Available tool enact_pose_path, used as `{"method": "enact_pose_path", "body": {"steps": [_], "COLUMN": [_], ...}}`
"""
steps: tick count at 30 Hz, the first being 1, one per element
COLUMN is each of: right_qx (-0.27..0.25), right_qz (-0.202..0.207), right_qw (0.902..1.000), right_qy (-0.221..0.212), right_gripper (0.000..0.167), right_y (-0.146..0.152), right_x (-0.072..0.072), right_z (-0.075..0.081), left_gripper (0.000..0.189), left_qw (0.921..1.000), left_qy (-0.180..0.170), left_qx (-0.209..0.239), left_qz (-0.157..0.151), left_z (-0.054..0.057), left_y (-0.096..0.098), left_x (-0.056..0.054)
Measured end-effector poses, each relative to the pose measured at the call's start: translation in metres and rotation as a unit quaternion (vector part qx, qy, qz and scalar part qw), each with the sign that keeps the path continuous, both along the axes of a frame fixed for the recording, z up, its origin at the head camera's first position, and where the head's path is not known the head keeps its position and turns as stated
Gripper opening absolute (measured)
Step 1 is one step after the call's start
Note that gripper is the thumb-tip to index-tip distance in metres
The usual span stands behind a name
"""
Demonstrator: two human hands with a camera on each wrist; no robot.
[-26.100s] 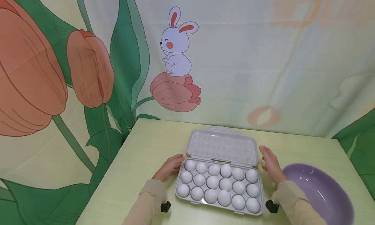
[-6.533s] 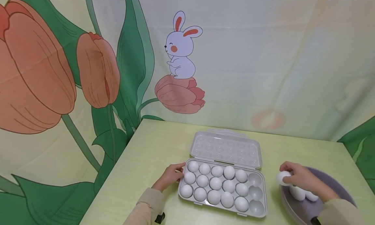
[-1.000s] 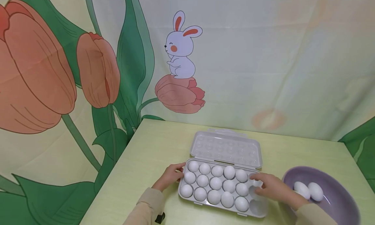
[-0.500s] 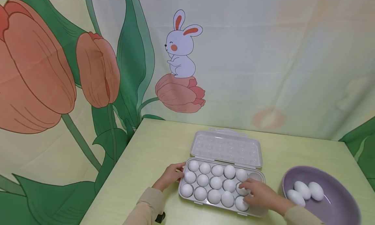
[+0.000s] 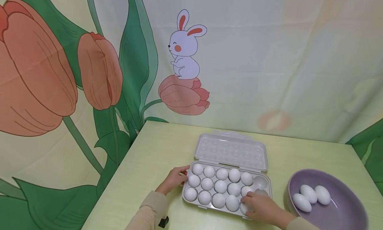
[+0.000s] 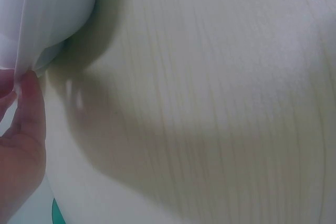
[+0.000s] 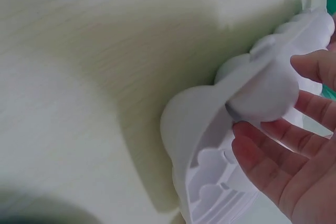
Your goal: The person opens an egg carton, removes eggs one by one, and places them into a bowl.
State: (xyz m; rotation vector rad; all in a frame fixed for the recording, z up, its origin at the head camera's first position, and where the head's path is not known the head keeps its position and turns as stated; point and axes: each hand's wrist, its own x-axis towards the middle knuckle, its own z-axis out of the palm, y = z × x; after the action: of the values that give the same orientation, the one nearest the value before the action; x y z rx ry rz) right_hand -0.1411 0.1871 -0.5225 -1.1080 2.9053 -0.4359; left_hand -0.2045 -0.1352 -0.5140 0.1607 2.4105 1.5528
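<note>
A grey plastic egg box (image 5: 222, 203) lies on the table with its lid (image 5: 230, 151) folded back and white eggs (image 5: 220, 186) in its hollows. My left hand (image 5: 173, 180) pinches the box's left rim between thumb and fingers, as the left wrist view also shows. At the front right, my right hand (image 5: 263, 208) has its thumb and fingers around an egg (image 7: 268, 93) still seated in its hollow. Behind that hand the rightmost column holds no egg in its back hollow (image 5: 260, 182) or middle hollow; the front one is covered by the hand.
To the right of the egg box stands a purple bowl (image 5: 344, 190) with three eggs (image 5: 308, 193) grouped on its left side. A printed cloth (image 5: 233, 73) with a rabbit and tulips hangs behind the pale table (image 5: 161, 143).
Across the earlier frames, three eggs went from the box's rightmost column into the bowl. Over the last second my right hand moved forward-left to the front-row egg. The left hand stayed put.
</note>
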Motion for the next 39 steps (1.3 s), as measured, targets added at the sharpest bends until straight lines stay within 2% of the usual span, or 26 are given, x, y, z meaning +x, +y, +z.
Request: {"method": "enact_pose_path", "body": {"steps": [2, 5, 10, 13, 21, 25, 32, 39], "right_qx": [0.002, 0.009, 0.034, 0.048, 0.067, 0.071, 0.060, 0.049], "right_qz": [0.004, 0.005, 0.004, 0.002, 0.011, 0.020, 0.031, 0.039], "right_qw": [0.9999, 0.9994, 0.9978, 0.9970, 0.9961, 0.9948, 0.9932, 0.9945], "right_qy": [0.010, 0.032, 0.057, 0.060, 0.056, 0.069, 0.094, 0.084], "right_gripper": [0.028, 0.028, 0.026, 0.025, 0.027, 0.031, 0.035, 0.036], "right_y": [-0.001, -0.002, -0.005, -0.007, -0.010, -0.008, -0.005, -0.001], "right_x": [0.001, 0.001, 0.000, 0.000, -0.001, 0.000, 0.000, -0.003], "right_z": [-0.002, -0.006, -0.011, -0.011, -0.005, -0.006, -0.010, -0.013], "left_gripper": [0.052, 0.052, 0.054, 0.054, 0.055, 0.055, 0.054, 0.055], "left_qw": [1.0000, 1.0000, 1.0000, 1.0000, 0.9999, 0.9999, 0.9999, 0.9998], "left_qy": [0.000, 0.002, 0.001, -0.003, -0.008, -0.010, -0.007, -0.010], "left_qx": [-0.001, 0.000, -0.001, -0.004, -0.002, -0.006, -0.005, -0.011], "left_qz": [0.001, 0.000, 0.004, 0.007, 0.005, 0.010, 0.008, 0.015], "left_z": [-0.001, -0.009, -0.032, -0.042, -0.042, -0.043, -0.042, -0.045], "left_y": [0.000, -0.001, -0.005, -0.006, -0.007, -0.007, -0.007, -0.007], "left_x": [-0.001, -0.004, -0.014, -0.018, -0.019, -0.020, -0.020, -0.021]}}
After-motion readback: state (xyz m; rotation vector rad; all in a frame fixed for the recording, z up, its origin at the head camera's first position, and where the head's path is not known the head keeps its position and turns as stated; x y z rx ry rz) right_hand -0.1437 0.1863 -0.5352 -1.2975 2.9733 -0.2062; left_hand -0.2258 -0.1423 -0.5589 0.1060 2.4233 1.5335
